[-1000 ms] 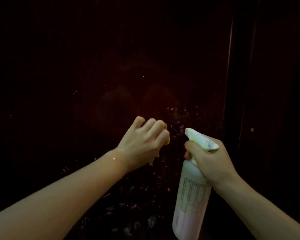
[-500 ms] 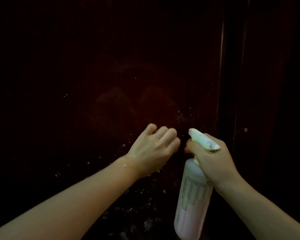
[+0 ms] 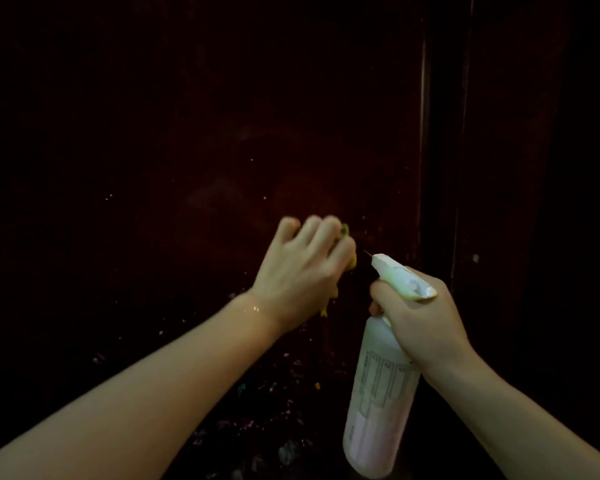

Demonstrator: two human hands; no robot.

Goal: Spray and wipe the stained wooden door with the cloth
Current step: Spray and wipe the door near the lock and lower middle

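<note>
Hands busy: left hand (image 3: 303, 271) clamped on yellow cloth (image 3: 456, 268)... no.Hands: left hand (image 3: 303, 271) clutching cloth (image 3: 353, 264), shifted rightward across door (image 3: 187, 133), frame centre; right hand (image 3: 420, 317) still gripping spray bottle (image 3: 378, 393). Wiping underway.

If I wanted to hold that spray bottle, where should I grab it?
Probably at the narrow neck just under the white spray head, coming from the back, as the right hand does now on the spray bottle. The neck is thinner than the body, and a finger in front reaches the trigger while the nozzle faces the door.
</note>
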